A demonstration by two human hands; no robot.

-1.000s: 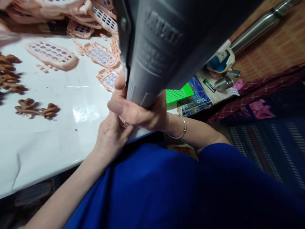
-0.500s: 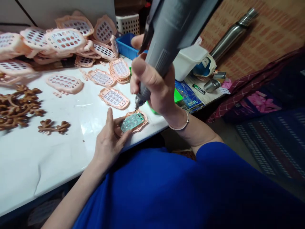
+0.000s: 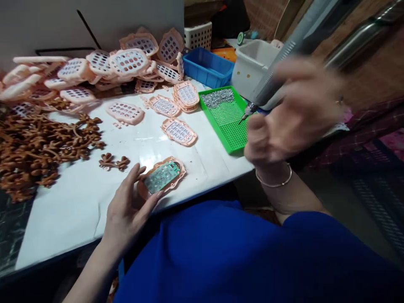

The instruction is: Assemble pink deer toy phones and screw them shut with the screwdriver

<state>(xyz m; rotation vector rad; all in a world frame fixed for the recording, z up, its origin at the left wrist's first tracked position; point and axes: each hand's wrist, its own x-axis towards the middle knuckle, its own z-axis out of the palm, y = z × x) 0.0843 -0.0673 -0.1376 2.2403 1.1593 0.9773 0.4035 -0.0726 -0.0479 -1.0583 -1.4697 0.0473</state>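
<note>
My left hand [image 3: 131, 202] grips the near left side of a peach plastic shell [image 3: 179, 179], thumb on one edge and fingers on the other. A green circuit board [image 3: 162, 176] lies inside that shell, which rests on the white tabletop. My right hand [image 3: 290, 113], smeared by motion, is wrapped around a grey electric screwdriver [image 3: 268, 86]. The driver's tip points down over a green perforated tray [image 3: 234, 136]. Small silvery screws [image 3: 221, 97] are heaped at the tray's far end. Whether a screw sits on the tip cannot be made out.
Peach keypad shells [image 3: 129, 61] are piled at the back left, with a few nearer ones [image 3: 179, 131] on the table. Brown branch-like plastic parts [image 3: 57, 147] are heaped at left. A blue bin [image 3: 206, 69] and a white tub [image 3: 252, 63] stand behind the tray.
My right hand has carried the electric screwdriver from the circuit board rightward to the green tray. My left hand still holds the shell. The camera view has shifted, showing more of the tray.
</note>
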